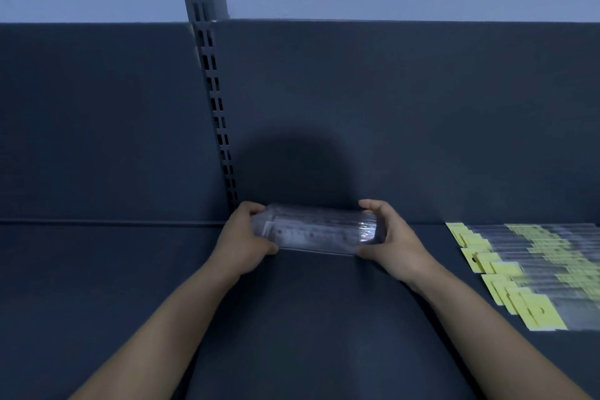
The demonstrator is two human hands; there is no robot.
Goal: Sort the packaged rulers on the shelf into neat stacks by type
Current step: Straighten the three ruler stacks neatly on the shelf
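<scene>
hands: 2 | left hand [248,234] and right hand [388,234] each curled round one end of 1 clear ruler bundle [313,230] | bundle between hands: transparent wrap, red scale marks, glossy; pieces uncountable | yellow-tagged packs [526,266]: 1 fanned spread, well right of right hand, blurred

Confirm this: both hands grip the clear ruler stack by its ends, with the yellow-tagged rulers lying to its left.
Wrong side: the head view shows the yellow-tagged rulers to the right of the clear ruler stack. The left hand and right hand do grip its ends.
</scene>
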